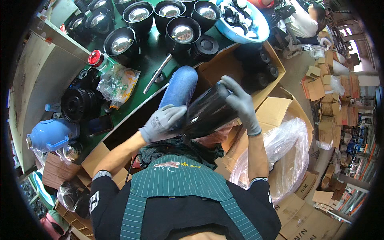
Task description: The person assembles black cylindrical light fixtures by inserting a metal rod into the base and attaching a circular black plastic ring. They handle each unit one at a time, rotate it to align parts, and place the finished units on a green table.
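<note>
A glossy black cylinder (210, 110) lies slantwise across my lap, held between both grey-gloved hands. My left hand (166, 122) is closed round its lower left end. At its upper right end my right hand (240, 104) grips the rim, thumb and fingers bent over it. Just beyond, an open cardboard box (279, 70) holds several black cylinders (262, 70). On the green table (140, 90), several black lamp housings (183, 34) with shiny reflectors stand upright. A black round part (206, 47) sits at the table edge, and a metal rod (158, 74) lies beside my knee.
A blue basin (256, 35) of black and white parts stands at the far right of the table. To the left are a red-lidded jar (98, 60), a plastic bag (120, 85), black discs (78, 104) and a blue jug (54, 134). A plastic-lined carton (294, 110) stands at my right.
</note>
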Tool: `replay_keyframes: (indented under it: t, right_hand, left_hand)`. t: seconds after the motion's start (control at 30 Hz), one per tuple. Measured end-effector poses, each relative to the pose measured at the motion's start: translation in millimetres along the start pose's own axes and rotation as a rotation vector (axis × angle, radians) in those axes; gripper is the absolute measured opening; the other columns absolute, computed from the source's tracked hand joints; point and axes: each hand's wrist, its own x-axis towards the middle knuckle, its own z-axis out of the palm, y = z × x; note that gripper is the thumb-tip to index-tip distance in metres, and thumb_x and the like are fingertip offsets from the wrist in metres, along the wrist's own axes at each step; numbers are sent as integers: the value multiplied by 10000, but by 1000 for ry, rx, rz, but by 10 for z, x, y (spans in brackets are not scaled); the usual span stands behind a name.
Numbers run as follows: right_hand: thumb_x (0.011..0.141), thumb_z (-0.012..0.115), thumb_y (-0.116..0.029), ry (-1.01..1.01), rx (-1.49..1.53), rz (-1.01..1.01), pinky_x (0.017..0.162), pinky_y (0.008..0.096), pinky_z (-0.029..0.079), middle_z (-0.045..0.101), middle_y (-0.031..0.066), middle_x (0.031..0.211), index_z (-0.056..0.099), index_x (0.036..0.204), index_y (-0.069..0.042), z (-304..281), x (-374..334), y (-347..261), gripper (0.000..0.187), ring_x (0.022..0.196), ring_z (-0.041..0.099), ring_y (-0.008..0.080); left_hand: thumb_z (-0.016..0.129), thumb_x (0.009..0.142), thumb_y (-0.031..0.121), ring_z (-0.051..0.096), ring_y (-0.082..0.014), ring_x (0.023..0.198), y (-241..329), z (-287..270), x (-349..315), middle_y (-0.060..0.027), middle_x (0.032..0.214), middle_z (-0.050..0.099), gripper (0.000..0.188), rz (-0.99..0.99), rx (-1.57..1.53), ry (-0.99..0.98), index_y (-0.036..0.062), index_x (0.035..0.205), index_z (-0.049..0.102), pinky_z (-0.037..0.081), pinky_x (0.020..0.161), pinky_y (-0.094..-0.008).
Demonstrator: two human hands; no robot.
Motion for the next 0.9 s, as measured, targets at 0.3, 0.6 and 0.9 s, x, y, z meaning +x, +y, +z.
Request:
replay_keyframes:
  t: [0.3, 0.6, 0.9]
  right_hand:
    - [929, 734, -342, -103, -362, -321, 1173, 493, 445, 633, 198, 1488, 592, 1524, -75, 826, 31, 631, 667, 1376, 595, 392]
    - [1066, 326, -811, 333, 908, 3, 1213, 466, 453, 579, 238, 1556, 261, 1721, -31, 877, -51, 690, 1020, 1412, 595, 321]
    - [1158, 549, -330, -68, 1286, 74, 984, 433, 627, 591, -2, 761, 633, 1398, 45, 646, 343, 1076, 453, 810, 694, 166]
  left_hand:
    - [733, 994, 273, 707, -420, 1126, -1552, 132, 93, -218, 1382, 643, 654, -758, 445, 129, 84, 1578, 506, 575, 941, -509]
    - [854, 896, 93, 752, -195, 1074, 36, -725, 1059, -159, 1186, 796, 529, -578, -556, -262, 10, 1398, 709, 589, 993, -401]
    - [810, 896, 448, 363, -411, 1555, 951, -189, 1000, -230, 1625, 455, 940, -365, 465, -324, -52, 1598, 434, 224, 1275, -664]
